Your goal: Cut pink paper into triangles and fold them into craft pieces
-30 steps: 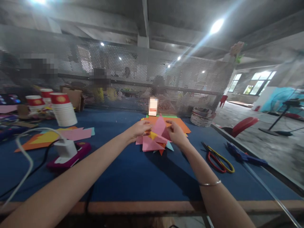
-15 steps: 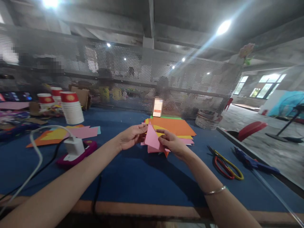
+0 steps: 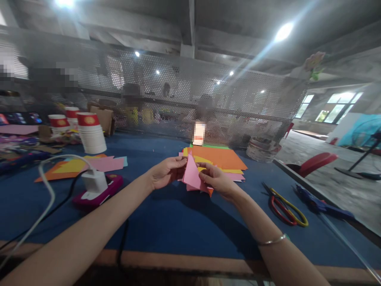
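Between my hands is a folded pink sheet of paper [image 3: 193, 176], narrow at the top and wider below. My left hand [image 3: 168, 171] pinches its upper left edge. My right hand [image 3: 216, 176] grips its lower right side, the fingers curled. Behind and beneath it lies a stack of coloured paper, with a large orange sheet [image 3: 223, 157] on top and yellow, pink and green edges showing. A small orange tip of paper pokes out under the pink piece. My fingers hide part of the stack.
At right lie scissors [image 3: 287, 206] and a blue glue gun [image 3: 323, 204]. Leftward are a purple power strip [image 3: 114, 186] with a white charger [image 3: 94, 182], loose coloured paper [image 3: 68, 169] and stacked paper cups [image 3: 92, 135]. A perforated metal screen [image 3: 166, 99] stands behind the blue table.
The pink paper looks narrower and more folded over now, its top still at my left hand. Both hands stay nearly in place; the whole view has shifted slightly.
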`<state>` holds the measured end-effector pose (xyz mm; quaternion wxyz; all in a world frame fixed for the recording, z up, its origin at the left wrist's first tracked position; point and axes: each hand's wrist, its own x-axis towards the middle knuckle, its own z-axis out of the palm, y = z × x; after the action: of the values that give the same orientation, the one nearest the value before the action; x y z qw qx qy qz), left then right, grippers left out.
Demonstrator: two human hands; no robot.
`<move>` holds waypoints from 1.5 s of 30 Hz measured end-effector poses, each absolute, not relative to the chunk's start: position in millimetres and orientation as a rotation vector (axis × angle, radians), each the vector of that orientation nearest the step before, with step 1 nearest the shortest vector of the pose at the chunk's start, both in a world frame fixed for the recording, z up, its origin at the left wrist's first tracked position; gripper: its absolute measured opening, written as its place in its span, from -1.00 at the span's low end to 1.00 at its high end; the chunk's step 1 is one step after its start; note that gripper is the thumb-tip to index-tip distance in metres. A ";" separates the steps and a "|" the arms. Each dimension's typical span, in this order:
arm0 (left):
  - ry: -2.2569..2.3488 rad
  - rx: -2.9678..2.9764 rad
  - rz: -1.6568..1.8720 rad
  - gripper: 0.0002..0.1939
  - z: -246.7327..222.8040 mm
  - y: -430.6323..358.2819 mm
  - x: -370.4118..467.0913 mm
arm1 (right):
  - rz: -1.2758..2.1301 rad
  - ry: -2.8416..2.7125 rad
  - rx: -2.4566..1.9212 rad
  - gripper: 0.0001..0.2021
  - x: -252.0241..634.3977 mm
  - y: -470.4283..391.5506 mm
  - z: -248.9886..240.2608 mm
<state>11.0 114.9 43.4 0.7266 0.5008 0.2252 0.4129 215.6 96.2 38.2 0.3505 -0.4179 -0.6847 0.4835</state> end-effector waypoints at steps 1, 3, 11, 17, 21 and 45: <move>0.501 1.099 0.910 -0.74 42.7 115.3 11.3 | 1.253 -1.776 -1.083 -0.68 215.4 96.5 38.0; 0.513 1.088 0.916 -0.74 41.2 116.4 11.9 | 1.254 -1.784 -1.085 -0.68 215.1 96.5 38.0; 0.556 1.075 0.928 -0.70 39.5 114.6 12.7 | 1.254 -1.804 -1.087 -0.69 213.1 93.7 40.3; 0.591 1.085 0.938 -0.74 42.5 110.0 13.9 | 1.247 -1.834 -1.099 -0.69 212.6 93.3 41.1; 0.645 1.121 0.981 -0.74 46.3 107.3 14.6 | 1.227 -1.847 -1.117 -0.67 211.8 91.6 42.5; 0.790 1.304 0.693 -0.55 34.6 66.9 14.4 | -0.259 -2.703 -0.826 -0.25 212.6 -9.4 56.5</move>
<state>14.4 66.9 34.6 0.6693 0.5785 0.3504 0.3076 212.6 -9.4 56.5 0.1512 -0.2876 -0.9414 -0.0903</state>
